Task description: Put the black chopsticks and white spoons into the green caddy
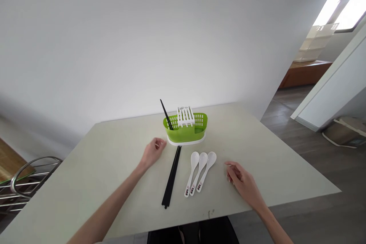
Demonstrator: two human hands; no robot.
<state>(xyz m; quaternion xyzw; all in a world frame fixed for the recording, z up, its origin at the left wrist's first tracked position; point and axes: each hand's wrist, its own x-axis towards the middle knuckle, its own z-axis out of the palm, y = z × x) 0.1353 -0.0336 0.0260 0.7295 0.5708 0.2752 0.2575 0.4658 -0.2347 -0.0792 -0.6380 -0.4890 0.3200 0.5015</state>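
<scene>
A green cutlery basket [183,135] with a white base and a white slatted piece [185,116] on top stands near the wall. Black chopsticks [166,112] lean upright in its left end; I cannot tell if one or two. My left hand [153,151] is just left of the basket, fingers curled in, with nothing visible in them. In front of the basket lies a bundle of black chopsticks [171,179]. To its right are three white spoons [201,169], side by side, bowls facing the basket. My right hand [241,181] rests right of the spoons, fingers loosely bent and empty, apart from them.
The pale table [240,133] meets the wall behind the basket. A metal rack [28,183] is at the lower left beside the table. Beyond the right edge are a grey floor [297,129] and a bag-like object [344,131]. Small dark marks [211,212] show near the front edge.
</scene>
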